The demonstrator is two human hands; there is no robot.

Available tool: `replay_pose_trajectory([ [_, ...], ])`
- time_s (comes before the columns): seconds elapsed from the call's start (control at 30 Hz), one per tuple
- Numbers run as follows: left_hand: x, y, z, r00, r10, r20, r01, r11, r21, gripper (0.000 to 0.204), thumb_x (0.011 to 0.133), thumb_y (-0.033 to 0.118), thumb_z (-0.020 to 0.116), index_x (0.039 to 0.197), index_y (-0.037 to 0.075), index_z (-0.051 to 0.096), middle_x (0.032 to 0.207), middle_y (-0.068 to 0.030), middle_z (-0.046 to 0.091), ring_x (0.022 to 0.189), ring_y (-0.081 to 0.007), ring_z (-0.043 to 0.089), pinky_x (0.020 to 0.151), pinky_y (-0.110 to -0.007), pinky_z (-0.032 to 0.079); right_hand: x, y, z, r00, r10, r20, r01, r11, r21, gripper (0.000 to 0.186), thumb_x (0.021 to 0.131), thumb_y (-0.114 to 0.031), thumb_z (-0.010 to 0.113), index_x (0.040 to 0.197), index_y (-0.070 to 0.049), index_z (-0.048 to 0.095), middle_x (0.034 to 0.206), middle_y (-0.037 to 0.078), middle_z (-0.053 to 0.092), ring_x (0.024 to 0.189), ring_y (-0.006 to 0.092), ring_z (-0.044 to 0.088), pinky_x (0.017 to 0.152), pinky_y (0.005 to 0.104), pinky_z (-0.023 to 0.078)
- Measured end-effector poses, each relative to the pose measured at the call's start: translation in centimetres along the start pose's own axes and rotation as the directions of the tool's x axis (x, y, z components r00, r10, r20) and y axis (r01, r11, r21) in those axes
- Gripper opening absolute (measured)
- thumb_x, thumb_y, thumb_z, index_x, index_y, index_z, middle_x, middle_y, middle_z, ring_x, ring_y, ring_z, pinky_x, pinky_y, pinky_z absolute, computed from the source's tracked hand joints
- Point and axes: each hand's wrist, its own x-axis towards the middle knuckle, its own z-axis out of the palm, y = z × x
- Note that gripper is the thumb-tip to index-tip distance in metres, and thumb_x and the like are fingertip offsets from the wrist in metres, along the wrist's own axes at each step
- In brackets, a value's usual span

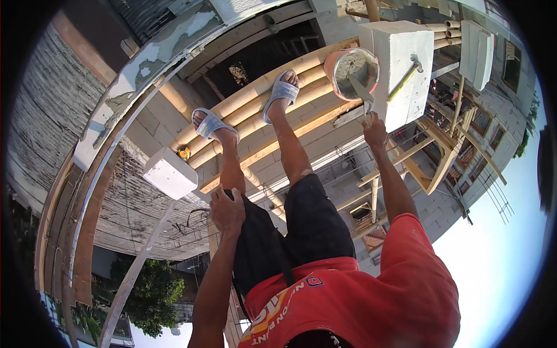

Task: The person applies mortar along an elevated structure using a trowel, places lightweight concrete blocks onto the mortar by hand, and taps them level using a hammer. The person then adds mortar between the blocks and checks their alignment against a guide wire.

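Note:
My right hand (376, 132) is closed round the handle of a trowel (361, 90), whose blade reaches into an orange-rimmed bucket (329, 71). Wet grey mortar (355, 61) is inside it. My left hand (227, 211) rests over my left knee with its fingers bent on the dark shorts, and no tool shows in it. Right beside the bucket stands a large white block (400, 49) with a yellow-handled hammer (406, 80) lying on top.
Under my sandalled feet run several bamboo poles (250, 123), high above the ground. A smaller white block (170, 174) sits at the left, a yellow and black tape measure (184, 152) close by. A wooden frame (436, 168) stands right, and a dark opening (255, 64) lies beyond the poles.

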Motion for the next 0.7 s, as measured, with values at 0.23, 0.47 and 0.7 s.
replay_pose_trajectory([
  [0.23,0.3,3.5,-1.1,0.998,-0.026,0.063,0.019,0.993,0.115,0.057,0.098,0.042,0.055,0.139,0.003,0.053,0.135,-0.0205,0.058,0.126,-0.0389,0.057,0.106,-0.049,0.046,9.6,5.3,5.4,0.998,-0.062,0.01,0.063,0.991,-0.114,0.046,0.095,-0.042,0.063,0.131,-0.013,0.06,0.121,0.019,0.065,0.109,0.0433,0.066,0.091,0.055,0.054],
  [0.47,0.6,5.8,-1.1,0.999,0.019,0.042,-0.028,0.969,0.244,0.057,0.099,0.041,0.052,0.14,0.001,0.052,0.136,-0.0196,0.057,0.127,-0.0379,0.056,0.106,-0.048,0.045,13.4,-2.7,7.6,0.984,0.152,0.094,-0.168,0.966,0.197,0.047,0.092,-0.044,0.065,0.127,-0.013,0.063,0.129,0.013,0.063,0.122,0.0362,0.062,0.095,0.0514,0.052],
  [0.7,0.9,7.1,-2.3,0.998,0.001,0.055,-0.019,0.95,0.313,0.057,0.099,0.041,0.052,0.14,0.001,0.052,0.138,-0.0199,0.056,0.127,-0.0378,0.056,0.107,-0.049,0.044,9.2,-0.9,12.9,0.956,0.261,0.136,-0.273,0.612,0.742,0.049,0.087,-0.051,0.072,0.117,-0.012,0.072,0.097,0.016,0.073,0.099,0.0363,0.069,0.086,0.0473,0.051],
])
